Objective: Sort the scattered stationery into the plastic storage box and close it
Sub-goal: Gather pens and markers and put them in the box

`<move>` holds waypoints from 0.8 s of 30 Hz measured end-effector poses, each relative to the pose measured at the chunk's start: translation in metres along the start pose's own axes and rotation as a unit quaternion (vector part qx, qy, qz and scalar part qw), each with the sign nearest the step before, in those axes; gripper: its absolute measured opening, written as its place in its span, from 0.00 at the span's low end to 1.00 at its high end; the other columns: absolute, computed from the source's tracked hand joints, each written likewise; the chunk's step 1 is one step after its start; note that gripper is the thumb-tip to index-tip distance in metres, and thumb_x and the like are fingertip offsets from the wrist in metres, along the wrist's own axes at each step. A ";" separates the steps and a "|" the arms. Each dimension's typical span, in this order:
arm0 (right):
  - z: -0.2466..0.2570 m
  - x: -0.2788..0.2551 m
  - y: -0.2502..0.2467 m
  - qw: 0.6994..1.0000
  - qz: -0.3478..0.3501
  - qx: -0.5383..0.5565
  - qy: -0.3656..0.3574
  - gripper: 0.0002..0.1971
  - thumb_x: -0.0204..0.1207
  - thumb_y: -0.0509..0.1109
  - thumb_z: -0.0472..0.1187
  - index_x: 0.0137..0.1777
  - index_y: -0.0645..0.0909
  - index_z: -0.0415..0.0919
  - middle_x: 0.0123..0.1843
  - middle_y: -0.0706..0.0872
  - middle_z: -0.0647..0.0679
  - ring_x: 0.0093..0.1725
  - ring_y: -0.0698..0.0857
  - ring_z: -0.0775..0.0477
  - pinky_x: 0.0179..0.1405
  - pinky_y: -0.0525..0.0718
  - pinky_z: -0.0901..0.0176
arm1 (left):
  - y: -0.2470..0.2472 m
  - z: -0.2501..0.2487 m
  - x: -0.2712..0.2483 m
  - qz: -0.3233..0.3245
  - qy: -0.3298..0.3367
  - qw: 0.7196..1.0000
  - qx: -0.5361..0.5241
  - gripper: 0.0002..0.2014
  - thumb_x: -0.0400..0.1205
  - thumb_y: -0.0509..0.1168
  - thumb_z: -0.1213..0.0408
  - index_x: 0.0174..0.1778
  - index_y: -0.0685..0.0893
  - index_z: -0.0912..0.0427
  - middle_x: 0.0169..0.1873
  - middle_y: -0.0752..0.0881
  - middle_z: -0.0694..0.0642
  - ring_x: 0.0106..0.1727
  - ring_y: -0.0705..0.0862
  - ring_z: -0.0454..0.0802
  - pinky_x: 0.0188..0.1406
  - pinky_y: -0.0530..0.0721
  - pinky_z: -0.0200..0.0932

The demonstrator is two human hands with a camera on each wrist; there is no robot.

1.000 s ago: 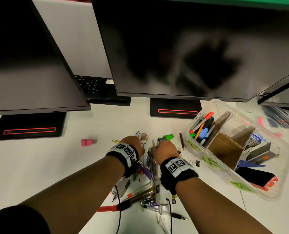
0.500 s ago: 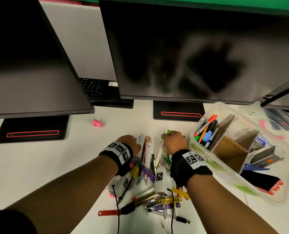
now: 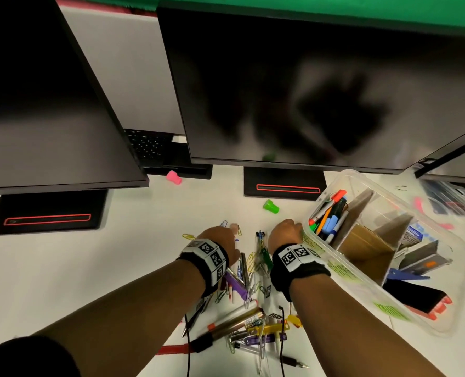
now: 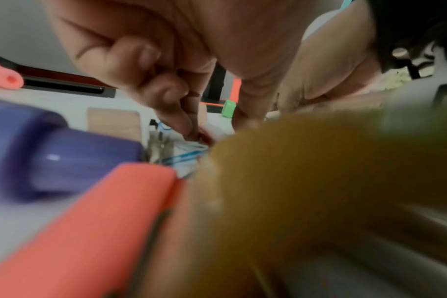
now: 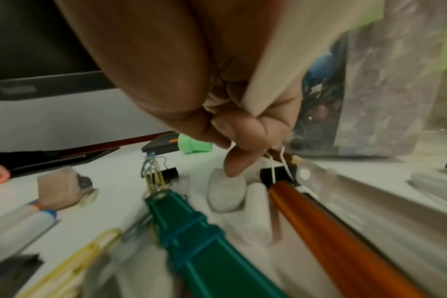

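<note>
The clear plastic storage box (image 3: 361,281) lies open at the right, with markers and card dividers inside. Loose pens, paper clips and tags are heaped in a stationery pile (image 3: 253,317) under my wrists. My left hand (image 3: 222,239) curls down onto the pile's far end. In the left wrist view its fingertips (image 4: 189,129) pinch a thin red piece, too blurred to name. Right beside the box wall, my right hand (image 3: 285,231) pinches the white wire handles of a black binder clip (image 5: 278,177). A brown pencil tip (image 5: 283,156) lies just behind those fingers.
A green cap (image 3: 270,206) lies loose beyond my hands, and a pink cap (image 3: 173,177) sits by a monitor stand. Two large monitors (image 3: 307,91) overhang the back of the desk. A second binder clip (image 5: 170,173), a green tag (image 5: 191,221) and an orange pen (image 5: 332,231) lie close by.
My right hand has moved right to the box wall. The green cap and pink cap have rolled away toward the monitors. My left hand has stayed at the pile.
</note>
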State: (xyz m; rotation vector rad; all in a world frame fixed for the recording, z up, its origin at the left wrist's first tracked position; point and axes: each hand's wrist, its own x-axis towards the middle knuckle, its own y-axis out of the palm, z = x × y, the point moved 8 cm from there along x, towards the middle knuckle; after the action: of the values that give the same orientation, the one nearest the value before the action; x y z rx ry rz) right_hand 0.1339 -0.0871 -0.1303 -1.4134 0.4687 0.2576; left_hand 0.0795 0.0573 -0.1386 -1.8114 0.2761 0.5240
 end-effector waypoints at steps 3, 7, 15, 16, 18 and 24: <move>0.000 -0.007 0.008 0.999 0.033 -0.004 0.004 0.20 0.83 0.54 0.36 0.72 0.69 0.29 0.71 0.73 0.35 0.71 0.72 0.37 0.71 0.71 0.47 | 0.006 -0.004 0.001 0.015 -0.022 1.000 -0.008 0.22 0.78 0.65 0.52 0.65 0.78 0.60 0.59 0.85 0.58 0.60 0.84 0.57 0.54 0.81 0.43; 0.009 -0.010 0.014 0.992 0.066 -0.075 -0.076 0.18 0.83 0.54 0.34 0.71 0.70 0.29 0.71 0.75 0.35 0.70 0.76 0.38 0.59 0.77 0.62 | 0.012 -0.006 0.001 0.017 -0.059 0.997 -0.048 0.20 0.76 0.68 0.55 0.62 0.80 0.59 0.52 0.88 0.57 0.54 0.87 0.57 0.45 0.80 0.41; 0.000 -0.007 0.005 0.992 0.064 -0.056 -0.092 0.16 0.84 0.55 0.35 0.67 0.73 0.28 0.71 0.78 0.35 0.71 0.77 0.38 0.70 0.76 0.53 | 0.014 -0.009 0.001 0.025 -0.064 0.994 -0.083 0.19 0.78 0.68 0.58 0.62 0.79 0.62 0.55 0.87 0.60 0.56 0.86 0.59 0.46 0.80 0.41; -0.001 -0.008 0.008 0.991 0.066 -0.058 -0.096 0.15 0.84 0.57 0.35 0.66 0.74 0.28 0.70 0.79 0.35 0.70 0.78 0.38 0.69 0.77 0.53 | 0.013 -0.008 0.002 0.028 -0.065 0.993 -0.095 0.18 0.80 0.66 0.58 0.62 0.79 0.62 0.56 0.87 0.61 0.57 0.86 0.59 0.46 0.79 0.41; -0.002 -0.009 0.010 0.991 0.069 -0.058 -0.101 0.16 0.83 0.59 0.36 0.66 0.75 0.29 0.69 0.80 0.35 0.69 0.79 0.38 0.67 0.78 0.52 | 0.006 -0.006 0.002 0.020 -0.066 0.992 -0.103 0.16 0.83 0.60 0.59 0.63 0.79 0.64 0.60 0.84 0.62 0.61 0.84 0.60 0.50 0.79 0.43; -0.007 -0.012 0.003 0.993 0.026 -0.026 -0.108 0.13 0.80 0.63 0.34 0.63 0.75 0.33 0.65 0.82 0.37 0.64 0.82 0.38 0.62 0.81 0.52 | -0.027 0.003 -0.010 -0.009 -0.067 0.984 -0.165 0.19 0.88 0.52 0.61 0.72 0.72 0.65 0.71 0.76 0.64 0.72 0.75 0.61 0.70 0.71 0.48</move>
State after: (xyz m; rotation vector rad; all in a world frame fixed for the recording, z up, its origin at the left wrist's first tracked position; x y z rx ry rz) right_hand 0.1208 -0.0919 -0.1283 -1.4069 0.3225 0.4637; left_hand 0.0819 0.0673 -0.1112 -2.0849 0.0824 0.7093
